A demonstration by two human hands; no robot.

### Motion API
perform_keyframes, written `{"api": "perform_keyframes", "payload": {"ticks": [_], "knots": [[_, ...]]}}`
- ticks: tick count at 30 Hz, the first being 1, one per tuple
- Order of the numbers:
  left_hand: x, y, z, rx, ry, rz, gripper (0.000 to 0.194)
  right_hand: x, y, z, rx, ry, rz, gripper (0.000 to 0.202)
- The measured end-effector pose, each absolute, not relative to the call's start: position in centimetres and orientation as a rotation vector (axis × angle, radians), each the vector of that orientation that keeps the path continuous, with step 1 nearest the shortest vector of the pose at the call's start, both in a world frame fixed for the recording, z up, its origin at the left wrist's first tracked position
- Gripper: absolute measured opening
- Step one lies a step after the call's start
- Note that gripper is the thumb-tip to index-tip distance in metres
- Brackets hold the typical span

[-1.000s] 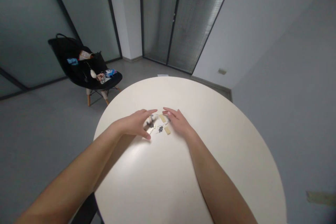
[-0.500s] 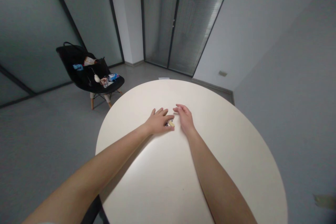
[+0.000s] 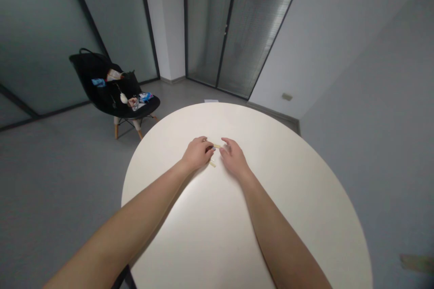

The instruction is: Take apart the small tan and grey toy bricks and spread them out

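Observation:
My left hand rests over the white table with its fingers curled together around something small, mostly hidden. A bit of blue-grey shows by its fingertips. A thin pale yellow strip extends from those fingertips toward my right hand. That hand lies on its side, thumb and forefinger apart, with the strip's end near the gap between them; whether they touch is too small to tell. Below the left thumb, a second pale yellow strip lies on the tabletop, partly covered by the hand.
The round white table spreads beneath both arms. Beyond its left edge stands a black chair with wooden legs, holding a black bag and several small packets. Glass panels and a grey wall enclose the room.
My left hand has gone from spread fingers to a curled grip and shifted slightly left. My right thumb has moved away from the fingers. Two yellow strips now show separately.

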State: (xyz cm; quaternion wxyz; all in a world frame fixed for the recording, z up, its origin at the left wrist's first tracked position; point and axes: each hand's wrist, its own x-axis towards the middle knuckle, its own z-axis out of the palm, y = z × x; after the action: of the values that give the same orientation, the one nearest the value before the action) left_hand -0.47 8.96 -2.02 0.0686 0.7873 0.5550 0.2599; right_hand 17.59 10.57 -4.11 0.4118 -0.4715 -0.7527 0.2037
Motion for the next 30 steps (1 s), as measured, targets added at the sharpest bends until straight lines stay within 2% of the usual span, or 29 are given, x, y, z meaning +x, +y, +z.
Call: {"api": "perform_keyframes", "payload": {"ticks": [4, 5, 7, 10, 12, 17, 20, 24, 30], "knots": [[-2.6, 9.8, -1.6, 2.394, 1.628, 0.721, 0.026, 16.4, 8.9, -3.4, -1.182, -2.244, 0.421, 0.083], [-3.0, 10.0, -1.4, 2.404, 1.592, 0.687, 0.025, 16.1, 8.6, -3.3, -1.183, -2.312, 0.397, 0.086], [-3.7, 10.3, -1.1, 2.409, 1.561, 0.640, 0.025, 15.8, 8.3, -3.1, -1.175, -2.394, 0.328, 0.073], [-4.6, 10.5, -0.6, 2.385, 1.550, 0.547, 0.029, 15.8, 8.6, -2.9, -1.171, -2.387, 0.227, 0.036], [-5.1, 10.5, -0.1, 2.331, 1.543, 0.472, 0.035, 16.0, 9.0, -2.7, -1.212, -2.343, 0.181, 0.023], [-6.4, 10.0, 1.4, 2.191, 1.487, 0.295, 0.043, 16.3, 9.4, -2.7, -1.373, -2.212, 0.125, 0.019], [-7.4, 9.9, 2.0, 2.139, 1.647, 0.226, 0.048, 16.4, 9.3, -3.1, -1.405, -2.161, 0.170, 0.021], [-8.8, 9.8, 2.1, 2.056, 1.764, 0.110, 0.053, 15.9, 8.9, -3.1, -1.310, -2.148, 0.270, 0.033], [-7.8, 9.0, 1.9, 1.884, 1.471, 0.093, 0.041, 14.4, 7.6, -2.5, -1.022, -2.295, 0.441, 0.081]]}}
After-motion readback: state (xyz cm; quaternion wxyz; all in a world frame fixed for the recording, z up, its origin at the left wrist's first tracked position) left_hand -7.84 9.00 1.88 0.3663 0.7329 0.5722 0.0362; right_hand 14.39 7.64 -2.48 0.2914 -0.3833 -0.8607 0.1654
